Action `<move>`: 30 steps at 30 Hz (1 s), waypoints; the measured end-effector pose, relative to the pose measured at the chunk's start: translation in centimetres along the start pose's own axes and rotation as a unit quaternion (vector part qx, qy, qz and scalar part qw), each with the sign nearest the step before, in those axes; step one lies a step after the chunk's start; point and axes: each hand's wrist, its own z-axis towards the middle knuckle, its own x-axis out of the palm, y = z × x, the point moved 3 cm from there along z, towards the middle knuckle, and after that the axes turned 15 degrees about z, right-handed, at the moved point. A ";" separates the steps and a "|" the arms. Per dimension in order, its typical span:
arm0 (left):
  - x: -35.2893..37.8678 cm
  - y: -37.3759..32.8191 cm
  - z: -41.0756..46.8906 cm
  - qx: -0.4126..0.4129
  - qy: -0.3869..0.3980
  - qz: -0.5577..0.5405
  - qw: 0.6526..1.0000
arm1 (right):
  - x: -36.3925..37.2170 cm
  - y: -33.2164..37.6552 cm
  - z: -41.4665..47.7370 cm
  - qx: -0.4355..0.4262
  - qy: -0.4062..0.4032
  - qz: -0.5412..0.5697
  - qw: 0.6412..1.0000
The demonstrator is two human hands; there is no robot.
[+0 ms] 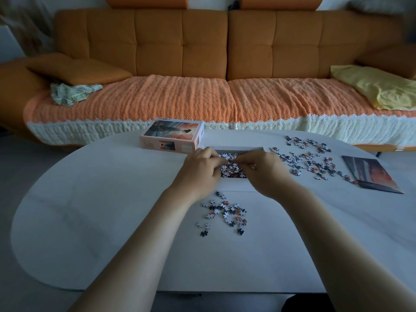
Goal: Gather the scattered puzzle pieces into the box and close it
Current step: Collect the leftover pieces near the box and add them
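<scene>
An open white box tray (238, 148) sits mid-table, holding a heap of puzzle pieces (231, 171). Both hands hover over it, fingertips meeting. My left hand (201, 165) and my right hand (262, 168) have curled fingers that seem to pinch pieces above the heap; the held pieces are mostly hidden. The pink box lid (173, 136) with a sunset picture lies behind and to the left of the tray. One loose cluster of pieces (225, 212) lies nearer me. A wider scatter (308, 158) spreads to the right of the tray.
The white oval table (90, 210) fills the foreground. A printed sunset picture sheet (369, 174) lies at the right beside the scatter. An orange sofa (202, 64) with a knitted throw, cushions and a yellow cloth stands right behind the table.
</scene>
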 end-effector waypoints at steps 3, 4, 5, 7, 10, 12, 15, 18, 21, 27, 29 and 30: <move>-0.1 -0.5 -0.8 0.015 0.078 0.023 0.997 | 1.0 0.2 -0.7 0.002 0.090 -0.017 0.996; 0.0 -0.7 -1.1 0.025 0.093 0.039 0.995 | 1.3 0.0 -0.9 0.004 0.113 -0.037 0.993; 0.1 -0.8 -1.4 0.032 0.098 0.039 0.994 | 1.4 -0.2 -1.0 0.007 0.118 -0.049 0.992; -0.1 -0.6 -1.8 0.031 0.076 0.007 0.997 | 1.0 -0.2 -1.1 0.010 0.099 -0.045 0.994; -0.7 0.0 -2.4 0.034 0.000 -0.013 0.999 | 0.2 0.7 -1.6 -0.043 0.048 -0.031 0.997; -1.5 0.2 -3.1 0.028 -0.036 -0.014 0.999 | 0.0 1.8 -2.2 -0.086 0.025 -0.023 0.996; -2.0 0.4 -4.7 0.004 -0.006 -0.048 0.999 | 1.2 2.8 -3.2 -0.092 0.077 -0.002 0.993; -1.3 0.7 -6.4 -0.011 0.090 -0.047 0.995 | 3.2 2.7 -4.4 -0.041 0.168 -0.032 0.984; 0.0 1.0 -7.8 -0.023 0.203 0.007 0.979 | 4.5 2.1 -5.0 -0.005 0.199 -0.073 0.977; -0.4 -0.3 -8.6 0.013 0.183 -0.055 0.981 | 4.3 2.4 -5.5 -0.004 0.190 -0.051 0.980; -0.9 0.0 -8.8 0.005 0.172 -0.077 0.982 | 3.0 2.6 -6.0 0.020 0.173 -0.010 0.985; -1.1 0.3 -9.0 0.001 0.175 -0.079 0.981 | 2.4 2.7 -6.2 0.025 0.172 0.005 0.985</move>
